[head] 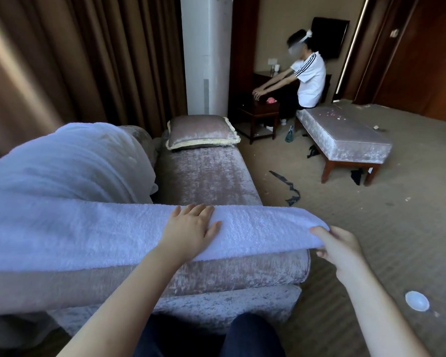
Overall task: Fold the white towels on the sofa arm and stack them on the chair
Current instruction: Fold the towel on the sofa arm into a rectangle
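A long white towel (88, 233) lies folded lengthwise along the sofa arm (242, 271), running from the left edge to the arm's right end. My left hand (191, 228) rests flat on the towel near its middle, fingers straight. My right hand (337, 246) pinches the towel's right end at the corner of the arm. More white cloth (70, 163) is heaped over the sofa back at the left. No chair for stacking can be told apart in this view.
The sofa seat (204, 176) carries a pink cushion (201, 131) at its far end. A padded bench (345, 135) stands on the carpet at right, with another person (307, 81) sitting at a dark side table (258, 112). Dark scraps (289, 189) and a white lid (417, 300) lie on the floor.
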{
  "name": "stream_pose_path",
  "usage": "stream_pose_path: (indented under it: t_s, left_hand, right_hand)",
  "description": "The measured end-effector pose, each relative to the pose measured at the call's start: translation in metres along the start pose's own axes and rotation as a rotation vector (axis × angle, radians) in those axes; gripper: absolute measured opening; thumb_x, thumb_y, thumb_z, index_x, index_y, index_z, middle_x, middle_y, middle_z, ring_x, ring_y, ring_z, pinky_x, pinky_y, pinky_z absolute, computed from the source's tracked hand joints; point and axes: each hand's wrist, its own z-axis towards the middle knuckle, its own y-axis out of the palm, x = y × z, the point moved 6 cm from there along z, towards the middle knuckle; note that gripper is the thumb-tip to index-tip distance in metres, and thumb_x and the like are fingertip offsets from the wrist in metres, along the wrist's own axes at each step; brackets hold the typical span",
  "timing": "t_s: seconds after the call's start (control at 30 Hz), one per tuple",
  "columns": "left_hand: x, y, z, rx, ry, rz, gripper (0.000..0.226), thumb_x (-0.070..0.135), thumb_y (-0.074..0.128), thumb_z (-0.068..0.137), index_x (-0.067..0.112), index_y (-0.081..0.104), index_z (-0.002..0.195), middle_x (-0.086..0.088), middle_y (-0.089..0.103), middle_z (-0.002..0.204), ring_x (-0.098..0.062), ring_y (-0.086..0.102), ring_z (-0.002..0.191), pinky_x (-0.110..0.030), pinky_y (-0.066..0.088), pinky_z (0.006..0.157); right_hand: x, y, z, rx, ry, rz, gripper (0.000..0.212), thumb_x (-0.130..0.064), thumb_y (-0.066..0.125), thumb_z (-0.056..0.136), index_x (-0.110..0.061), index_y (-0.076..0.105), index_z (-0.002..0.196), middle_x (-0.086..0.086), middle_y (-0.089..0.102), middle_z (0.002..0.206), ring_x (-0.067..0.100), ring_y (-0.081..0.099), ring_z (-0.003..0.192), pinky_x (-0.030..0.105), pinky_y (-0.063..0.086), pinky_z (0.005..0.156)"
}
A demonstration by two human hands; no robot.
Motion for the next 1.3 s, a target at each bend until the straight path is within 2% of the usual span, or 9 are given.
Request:
stream_pose_path:
  t_s: [0.13,0.33,0.47,0.57,0.77,0.87,0.97,1.1,1.3]
  left_hand:
    - [0.022,0.007,-0.003,-0.115,0.067,0.058,0.1,0.074,-0.023,0.074,0.027,0.013,0.155,0.003,0.017,0.162,-0.019,0.014,0.149,-0.045,0.005,0.119]
    - [0.029,0.02,-0.008,-0.101,0.07,0.131,0.106,0.065,-0.04,0.069,0.026,0.004,0.156,0.002,0.01,0.163,-0.02,0.007,0.15,-0.046,-0.002,0.121]
    - [0.03,0.019,-0.01,-0.116,0.08,0.101,0.093,0.068,-0.023,0.08,0.026,0.008,0.156,0.002,0.012,0.163,-0.02,0.008,0.15,-0.045,-0.002,0.121]
    - [0.026,0.005,-0.007,-0.108,0.074,-0.151,0.067,0.061,0.014,0.096,0.026,0.026,0.153,0.006,0.028,0.158,-0.015,0.02,0.147,-0.038,0.003,0.12]
    - [-0.005,-0.072,-0.001,-0.003,-0.315,-1.41,0.038,0.041,0.042,0.102,0.014,0.068,0.107,-0.008,0.074,0.1,-0.026,0.071,0.086,-0.036,0.057,0.077]
    - [-0.018,-0.101,0.001,-0.013,-0.368,-1.399,0.05,0.055,0.047,0.094,0.011,0.069,0.089,-0.008,0.074,0.079,-0.022,0.071,0.071,-0.031,0.057,0.064]
    - [-0.045,-0.106,-0.004,0.069,-0.431,-1.047,0.042,0.036,0.066,0.087,0.013,0.043,0.06,0.008,0.041,0.047,-0.008,0.041,0.043,-0.017,0.034,0.044]
    - [-0.07,-0.101,-0.012,0.065,-0.492,-1.101,0.041,0.031,0.066,0.079,-0.009,0.058,0.081,-0.01,0.054,0.068,-0.018,0.053,0.058,-0.028,0.04,0.056]
    - [-0.088,-0.098,-0.019,0.068,-0.543,-1.136,0.038,0.023,0.063,0.091,-0.014,0.061,0.099,-0.025,0.067,0.084,-0.023,0.064,0.063,-0.029,0.049,0.057]
  right_hand:
    - [-0.015,-0.031,0.007,0.15,-0.027,0.217,0.006,-0.008,0.057,0.092,-0.005,0.06,0.096,0.01,0.061,0.095,0.025,0.06,0.084,0.028,0.053,0.063]
    - [-0.005,-0.004,0.008,0.044,0.074,0.389,0.036,-0.013,0.049,0.099,-0.009,0.047,0.135,0.01,0.054,0.134,0.025,0.054,0.121,0.039,0.045,0.099]
    - [-0.006,0.011,-0.007,0.129,0.003,0.506,0.034,-0.016,0.062,0.092,-0.01,0.054,0.125,0.005,0.058,0.116,0.023,0.06,0.106,0.035,0.048,0.08]
    - [-0.042,0.016,-0.027,0.142,-0.157,0.383,0.013,-0.019,0.065,0.078,-0.02,0.053,0.081,-0.001,0.057,0.082,0.014,0.056,0.072,0.03,0.043,0.071]
    - [-0.134,0.088,-0.109,-0.013,-0.806,-0.086,0.018,-0.019,0.066,0.073,-0.019,0.055,0.088,-0.009,0.067,0.091,0.014,0.058,0.077,0.027,0.045,0.065]
    - [-0.139,0.153,-0.15,-0.061,-1.183,-0.468,0.03,-0.003,0.076,0.067,-0.012,0.055,0.086,0.0,0.067,0.082,0.023,0.06,0.071,0.03,0.04,0.052]
    - [-0.131,0.184,-0.174,0.018,-1.364,-0.615,0.038,0.001,0.08,0.054,-0.014,0.056,0.08,-0.004,0.061,0.076,0.019,0.059,0.068,0.023,0.032,0.057]
    - [-0.09,0.172,-0.159,0.1,-1.246,-0.697,0.061,-0.011,0.088,0.054,-0.015,0.059,0.108,0.004,0.063,0.122,0.025,0.057,0.111,0.036,0.043,0.095]
    - [-0.036,0.142,-0.114,0.049,-0.902,-0.486,0.067,0.017,0.073,0.063,-0.011,0.06,0.123,0.005,0.06,0.131,0.029,0.057,0.12,0.043,0.052,0.094]
